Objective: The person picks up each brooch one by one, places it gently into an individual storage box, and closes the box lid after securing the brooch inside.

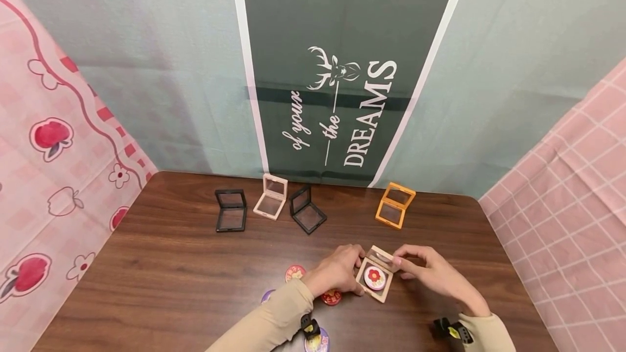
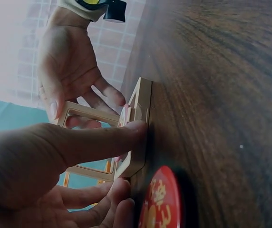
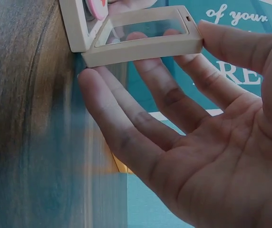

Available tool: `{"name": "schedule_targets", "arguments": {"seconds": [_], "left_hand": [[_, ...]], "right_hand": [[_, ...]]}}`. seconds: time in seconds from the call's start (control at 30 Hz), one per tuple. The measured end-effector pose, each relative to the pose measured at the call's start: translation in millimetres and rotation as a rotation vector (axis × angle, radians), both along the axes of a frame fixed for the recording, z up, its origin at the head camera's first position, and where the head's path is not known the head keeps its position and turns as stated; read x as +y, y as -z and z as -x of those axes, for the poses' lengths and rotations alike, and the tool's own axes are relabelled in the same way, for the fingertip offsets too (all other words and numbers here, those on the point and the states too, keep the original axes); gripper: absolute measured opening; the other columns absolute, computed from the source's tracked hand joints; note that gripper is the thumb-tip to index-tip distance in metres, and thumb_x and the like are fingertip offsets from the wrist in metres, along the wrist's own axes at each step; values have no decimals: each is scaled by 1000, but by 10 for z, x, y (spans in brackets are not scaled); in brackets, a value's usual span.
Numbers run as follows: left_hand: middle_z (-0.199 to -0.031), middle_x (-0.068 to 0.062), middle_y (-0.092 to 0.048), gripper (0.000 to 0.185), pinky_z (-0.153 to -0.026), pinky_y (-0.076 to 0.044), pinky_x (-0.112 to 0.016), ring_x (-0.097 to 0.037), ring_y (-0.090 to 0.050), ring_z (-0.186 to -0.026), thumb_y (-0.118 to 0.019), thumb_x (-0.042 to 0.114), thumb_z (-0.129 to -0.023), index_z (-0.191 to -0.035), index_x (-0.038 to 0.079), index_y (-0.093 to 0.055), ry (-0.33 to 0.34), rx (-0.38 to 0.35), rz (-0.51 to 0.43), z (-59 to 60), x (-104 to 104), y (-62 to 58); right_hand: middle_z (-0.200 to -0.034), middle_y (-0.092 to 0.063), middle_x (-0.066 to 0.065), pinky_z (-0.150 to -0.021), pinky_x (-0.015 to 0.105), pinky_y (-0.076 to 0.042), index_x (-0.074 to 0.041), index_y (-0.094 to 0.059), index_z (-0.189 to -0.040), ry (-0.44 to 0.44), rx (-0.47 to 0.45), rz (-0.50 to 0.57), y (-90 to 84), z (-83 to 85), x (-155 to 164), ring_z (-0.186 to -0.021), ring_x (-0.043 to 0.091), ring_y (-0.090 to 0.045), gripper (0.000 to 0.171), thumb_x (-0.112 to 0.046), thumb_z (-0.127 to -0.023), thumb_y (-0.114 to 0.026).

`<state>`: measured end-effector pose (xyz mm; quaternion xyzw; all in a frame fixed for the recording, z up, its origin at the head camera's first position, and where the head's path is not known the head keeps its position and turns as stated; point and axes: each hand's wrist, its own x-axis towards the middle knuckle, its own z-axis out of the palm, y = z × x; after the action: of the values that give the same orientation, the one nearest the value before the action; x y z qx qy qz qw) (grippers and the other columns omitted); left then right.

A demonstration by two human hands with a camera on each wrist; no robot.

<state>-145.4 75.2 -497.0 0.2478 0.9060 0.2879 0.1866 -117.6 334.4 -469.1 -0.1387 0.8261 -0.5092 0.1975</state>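
A: What surface and surroundings are seen?

B: A dark brown wooden table [image 1: 186, 281] is shown, backed by a grey-green cloth with a dark green banner [image 1: 342, 69] lettered in white. Pink patterned cloths are hung at both sides.

A: Where is the case found relative to the hands?

B: A small beige square hinged display case [image 1: 375, 280] is lying open on the table, directly between the two hands. Its base is steadied by the left hand [image 1: 336, 273]: a finger is pressed on the base frame's edge, with the other fingers curled alongside. The clear-windowed lid is pinched at its outer edge by the right hand [image 1: 430, 273], thumb on one side, straighter fingers behind it. A round pink badge with a red flower [image 1: 375, 277] is seated inside the base.

A: What else is noted nearby?

B: A red round badge [image 1: 331, 297] is lying just under the left hand. Beyond the hands, well apart, four open cases are lined up: two black [image 1: 231, 209], one beige [image 1: 270, 196], one orange [image 1: 395, 205].
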Motion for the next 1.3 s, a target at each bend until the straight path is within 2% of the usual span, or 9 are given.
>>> {"name": "schedule_targets", "arguments": {"seconds": [0.03,0.17,0.2,0.3,0.37,0.53,0.8,1.03,1.3], "left_hand": [[-95,12,-58,68,-76,-47,-22,-3,-54,-87,-103,29,-68,-122,16,-64,2,16,7,4,9,37],[-94,14,-59,69,-74,-47,-23,-3,-55,-85,-103,32,-67,-122,18,-64,-2,35,17,-7,27,51],[-93,15,-58,69,-74,-46,-22,-2,-55,-83,-104,33,-66,-121,18,-64,-3,24,10,-20,17,-12],[-91,15,-59,69,-72,-46,-22,-1,-54,-81,-104,32,-66,-122,18,-65,-7,20,20,-33,20,-61],[-92,15,-59,70,-72,-45,-21,-1,-54,-81,-103,33,-67,-123,19,-65,-7,25,32,-35,25,-74],[-93,15,-61,70,-73,-46,-22,-1,-54,-82,-102,34,-68,-125,19,-65,-7,34,36,-30,28,-78],[-90,16,-60,67,-69,-44,-22,0,-53,-79,-102,34,-69,-123,19,-66,0,39,35,-47,27,-54],[-86,18,-59,61,-66,-42,-23,-1,-51,-75,-100,36,-71,-120,22,-67,-1,31,48,-59,42,-74],[-83,20,-59,58,-66,-44,-25,-3,-52,-74,-101,27,-71,-117,21,-67,-3,15,40,-92,38,-82]], "right_hand": [[-114,-69,25,-84,40,-64,3,-70,-114,-4,8,-9,-3,-2,2,-103,16,-72,25,-20,-109,-64],[-104,-71,15,-81,31,-62,-6,-73,-107,-35,89,-71,-9,-21,5,-96,9,-69,17,-21,-107,-66],[-101,-72,12,-80,29,-60,-9,-73,-105,-45,118,-89,-9,-25,5,-94,7,-67,14,-21,-107,-67],[-97,-73,6,-77,25,-51,-15,-74,-104,-74,191,-124,-10,-33,0,-91,4,-64,9,-21,-106,-68],[-101,-75,5,-78,24,-50,-16,-75,-106,-92,215,-120,-14,-35,-7,-92,3,-63,7,-20,-106,-68],[-107,-75,2,-84,24,-52,-16,-73,-104,-130,237,-96,-20,-40,-43,-99,3,-66,4,-17,-105,-70],[-95,-70,-9,-78,27,-49,-21,-73,-100,-177,297,-94,-1,-74,-58,-91,3,-61,7,-14,-102,-72],[-89,-70,-9,-76,31,-51,-22,-73,-96,-230,334,-93,-10,-79,-84,-87,2,-62,12,-11,-100,-75],[-91,-72,-7,-76,32,-52,-22,-76,-94,-269,360,-39,39,-86,-91,-86,7,-64,16,-7,-93,-81]]}}
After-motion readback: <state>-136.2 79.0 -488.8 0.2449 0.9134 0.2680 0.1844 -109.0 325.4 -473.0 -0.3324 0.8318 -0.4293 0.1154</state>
